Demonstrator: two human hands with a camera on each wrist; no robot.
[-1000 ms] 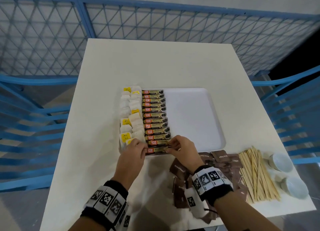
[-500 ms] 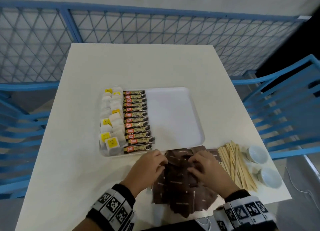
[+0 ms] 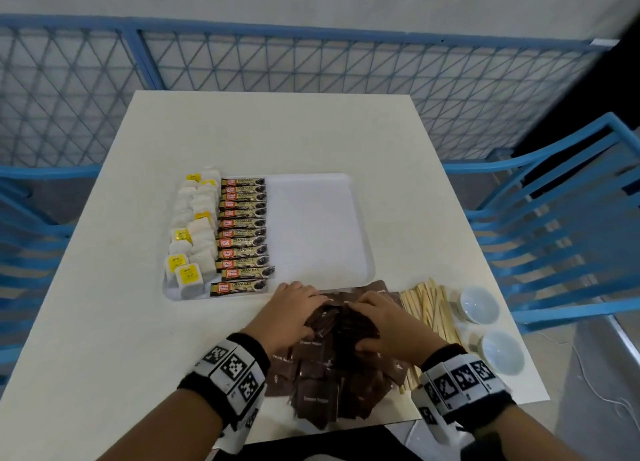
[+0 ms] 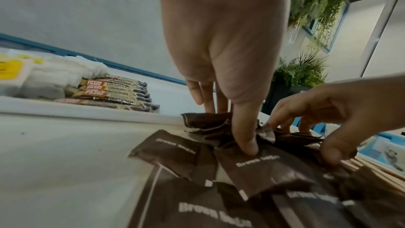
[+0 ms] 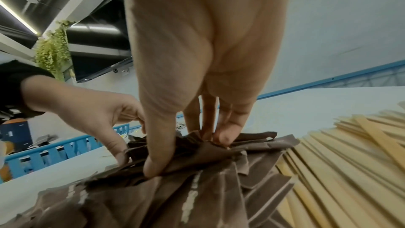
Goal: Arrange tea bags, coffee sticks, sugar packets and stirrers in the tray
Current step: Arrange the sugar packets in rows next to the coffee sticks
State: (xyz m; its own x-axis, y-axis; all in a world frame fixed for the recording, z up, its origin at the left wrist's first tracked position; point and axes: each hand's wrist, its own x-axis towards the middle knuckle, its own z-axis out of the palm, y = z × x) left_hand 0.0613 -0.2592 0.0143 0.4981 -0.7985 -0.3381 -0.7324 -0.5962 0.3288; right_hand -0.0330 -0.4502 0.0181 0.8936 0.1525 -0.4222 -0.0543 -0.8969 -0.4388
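A white tray (image 3: 318,225) holds a column of tea bags (image 3: 194,232) at its left and a row of coffee sticks (image 3: 242,232) beside them; its right half is bare. In front of the tray a pile of brown sugar packets (image 3: 322,391) lies on the table. My left hand (image 3: 317,317) and right hand (image 3: 360,323) face each other on the pile's far part. Each pinches a bunch of packets between thumb and fingers. The left wrist view shows the left hand (image 4: 230,126) with its thumb pressed on a packet (image 4: 263,171). In the right wrist view the right hand (image 5: 188,152) grips crumpled packets (image 5: 175,197).
Wooden stirrers (image 3: 433,308) lie fanned out just right of the packets, close to my right hand. Two small white bowls (image 3: 479,304) (image 3: 502,353) stand at the table's right edge. Blue chairs and a blue mesh fence surround the table.
Both hands left the front coffee stick in the tray and came down to the sugar packet pile. They have since drawn together and gathered packets between them.
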